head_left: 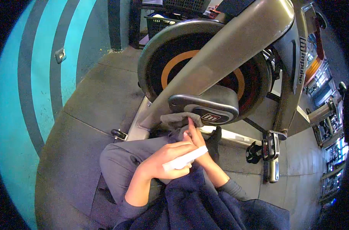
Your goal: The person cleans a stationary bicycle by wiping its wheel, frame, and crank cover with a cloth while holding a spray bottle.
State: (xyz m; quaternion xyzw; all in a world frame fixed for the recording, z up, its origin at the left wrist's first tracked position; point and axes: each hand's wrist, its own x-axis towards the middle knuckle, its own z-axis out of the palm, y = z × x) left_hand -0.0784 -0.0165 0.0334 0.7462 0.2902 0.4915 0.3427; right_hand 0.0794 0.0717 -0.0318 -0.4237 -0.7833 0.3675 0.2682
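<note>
My left hand (165, 161) is closed around a white oblong object (184, 159), whose exact kind I cannot make out. Just beyond it, my right hand (194, 135) grips a grey cloth (178, 118), its index finger extended along the fabric. The cloth lies against the lower edge of the exercise bike's drive cover (205, 105), beside the small logo plate. Part of the right hand is hidden behind the left. Above the cover, the thick metallic frame tube (220, 50) slants across the bike's round flywheel (153, 57).
A pedal (272, 145) sticks out at the right. The bike's front foot with a small wheel (118, 134) rests on the dark mat floor (78, 153). A blue striped wall (42, 69) stands at the left; a black basket (155, 25) sits behind the flywheel.
</note>
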